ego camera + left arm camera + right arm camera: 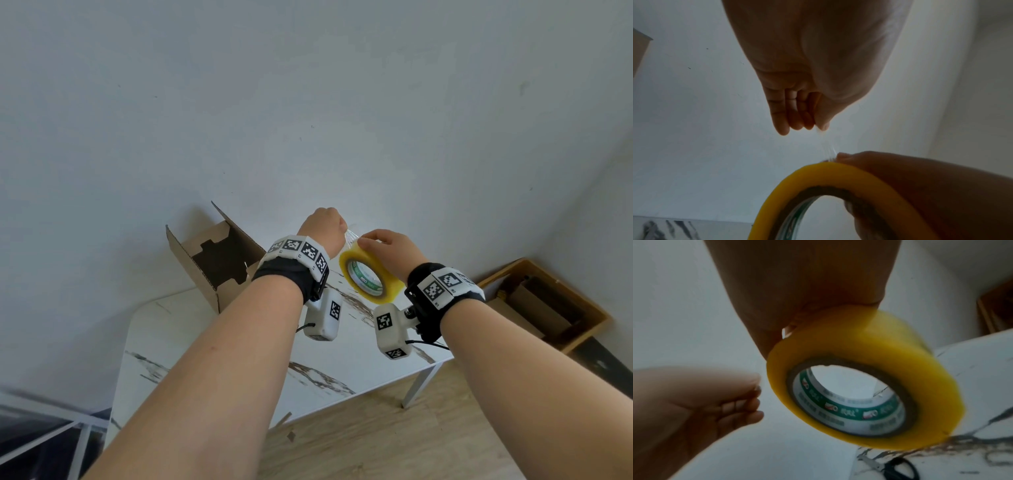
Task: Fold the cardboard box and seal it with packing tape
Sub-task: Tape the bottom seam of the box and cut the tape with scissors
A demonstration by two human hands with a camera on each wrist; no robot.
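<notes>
The tape roll (371, 278) is held up above the counter (212, 346), gripped by the right hand (390, 251) w/ fingers curled over its top edge. The loose clear tape end (350, 237) is pinched by the left hand (323, 228), thumb and fingers together, just left of the roll. The cardboard box (212, 260) stands open on the counter, behind the left wrist. Scissors (898, 468) lie on the counter below the roll.
</notes>
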